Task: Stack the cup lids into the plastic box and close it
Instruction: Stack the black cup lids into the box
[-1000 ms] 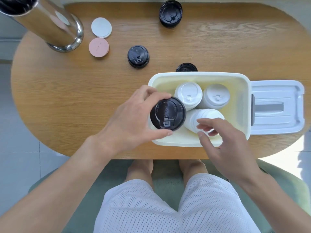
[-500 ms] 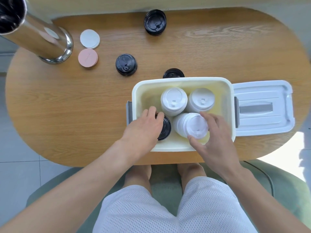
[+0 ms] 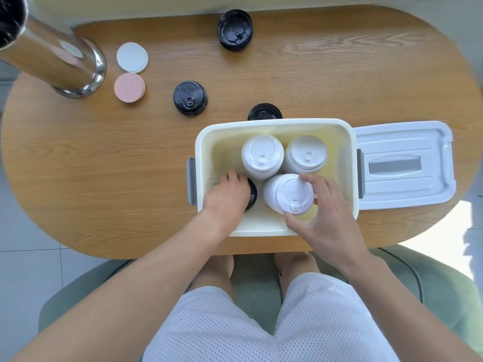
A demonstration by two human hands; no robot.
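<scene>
The counter (image 3: pixel 339 74) is matt grained wood, the box (image 3: pixel 274 229) and its lid (image 3: pixel 402 142) at right smooth pale plastic, the black cup lids (image 3: pixel 190 97) glossy plastic, the cylinder (image 3: pixel 65 66) at upper left polished mirror-like metal, and the shorts (image 3: pixel 261 335) white mesh cloth.

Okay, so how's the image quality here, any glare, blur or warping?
Head view: wide-angle warping bows the table edges and stretches the steel cylinder at top left; blown-out sunlight on the floor at lower right; hands and lids reasonably sharp.
</scene>
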